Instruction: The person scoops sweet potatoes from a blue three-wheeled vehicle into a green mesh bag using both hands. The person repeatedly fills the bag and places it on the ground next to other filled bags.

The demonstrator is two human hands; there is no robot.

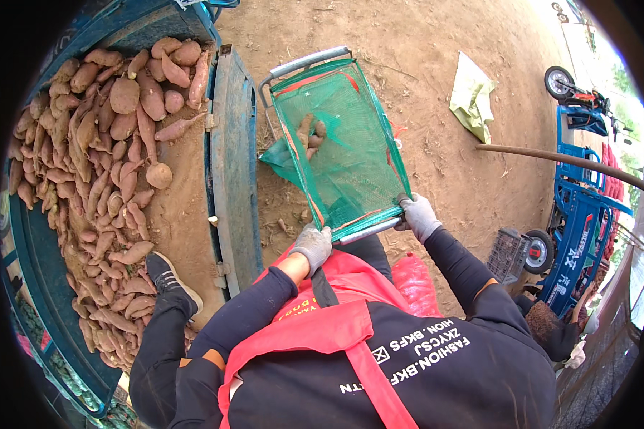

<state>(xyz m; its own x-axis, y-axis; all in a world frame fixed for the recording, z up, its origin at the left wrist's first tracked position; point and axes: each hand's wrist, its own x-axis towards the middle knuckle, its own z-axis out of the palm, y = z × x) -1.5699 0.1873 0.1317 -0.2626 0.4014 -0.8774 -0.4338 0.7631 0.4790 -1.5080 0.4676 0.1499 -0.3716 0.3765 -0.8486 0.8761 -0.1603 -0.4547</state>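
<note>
A green mesh bag (pixel 349 150) hangs with its mouth spread over a metal frame (pixel 367 230) in front of me. Several sweet potatoes (pixel 311 137) lie in the bag's far left part. My left hand (pixel 313 248), in a grey glove, grips the near left corner of the bag's rim. At the near right corner, my right hand (pixel 419 217), gloved too, is closed on the rim and the frame's end. To the left, a heap of sweet potatoes (pixel 123 128) fills much of a blue truck bed (pixel 185 214).
The lowered side panel (pixel 236 166) stands between bed and frame. My foot (pixel 172 281) rests on the bed. A filled red mesh bag (pixel 414 284) is beside my leg. Rightward are a pale sack (pixel 472 96), a wooden pole (pixel 569 160), a crate (pixel 507 254), a blue cargo tricycle (pixel 574 257) and a person (pixel 553 327).
</note>
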